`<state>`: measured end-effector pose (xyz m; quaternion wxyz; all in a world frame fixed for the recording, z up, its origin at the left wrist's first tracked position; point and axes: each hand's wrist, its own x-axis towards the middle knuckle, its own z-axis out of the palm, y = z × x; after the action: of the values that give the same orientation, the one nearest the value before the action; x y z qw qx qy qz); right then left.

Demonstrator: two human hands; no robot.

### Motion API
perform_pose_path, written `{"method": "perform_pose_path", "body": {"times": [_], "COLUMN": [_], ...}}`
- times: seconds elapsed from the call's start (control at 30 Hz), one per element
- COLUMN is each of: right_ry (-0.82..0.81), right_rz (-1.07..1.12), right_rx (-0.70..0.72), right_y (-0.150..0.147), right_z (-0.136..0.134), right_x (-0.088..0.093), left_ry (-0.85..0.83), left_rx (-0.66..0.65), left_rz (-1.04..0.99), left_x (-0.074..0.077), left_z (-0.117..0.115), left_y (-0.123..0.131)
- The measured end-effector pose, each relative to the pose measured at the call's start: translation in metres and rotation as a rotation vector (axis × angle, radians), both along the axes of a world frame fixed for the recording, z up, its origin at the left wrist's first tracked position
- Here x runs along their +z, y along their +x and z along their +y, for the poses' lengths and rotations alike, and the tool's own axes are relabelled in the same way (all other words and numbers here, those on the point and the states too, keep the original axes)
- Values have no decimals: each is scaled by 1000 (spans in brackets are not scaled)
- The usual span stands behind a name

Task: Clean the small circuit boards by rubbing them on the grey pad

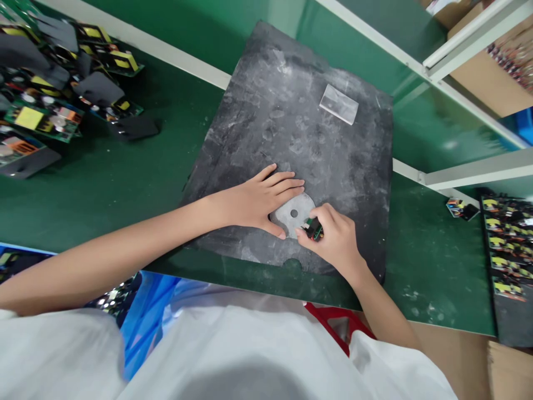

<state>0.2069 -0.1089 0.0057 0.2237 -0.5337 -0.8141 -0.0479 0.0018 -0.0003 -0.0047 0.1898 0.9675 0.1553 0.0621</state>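
Observation:
A round grey disc (287,214) with a small dark hole in its middle lies on the black mat (266,133). Flat beside it, my left hand (270,195) has its fingers stretched out, the fingertips and thumb at the disc's left edge. My right hand (333,230) is closed around a small circuit board (313,228) with dark parts on it, held at the disc's right side. The fingers cover much of that board. Farther back on the mat lies a pale, flat rectangular piece (338,104).
Several circuit boards (50,83) with yellow and grey parts are heaped on the green table (125,205) at the left. At the right, a single small board (462,209) lies near a black tray (518,319) of boards. White frame bars (478,175) stand behind.

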Motion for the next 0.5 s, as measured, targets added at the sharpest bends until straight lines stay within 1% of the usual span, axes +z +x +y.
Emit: {"method": "perform_pose_path", "body": {"times": [0.17,0.5], "right_ry": [-19,-33], "right_rz": [19,-2], "right_rx": [-14,27], "right_y": [1,3], "right_z": [0,2], "right_x": [0,2], "left_ry": [2,-2], "left_rx": [0,3], "left_rz": [-2,-24], "left_x": [0,-2], "left_z": [0,0], "left_y": [0,0]}}
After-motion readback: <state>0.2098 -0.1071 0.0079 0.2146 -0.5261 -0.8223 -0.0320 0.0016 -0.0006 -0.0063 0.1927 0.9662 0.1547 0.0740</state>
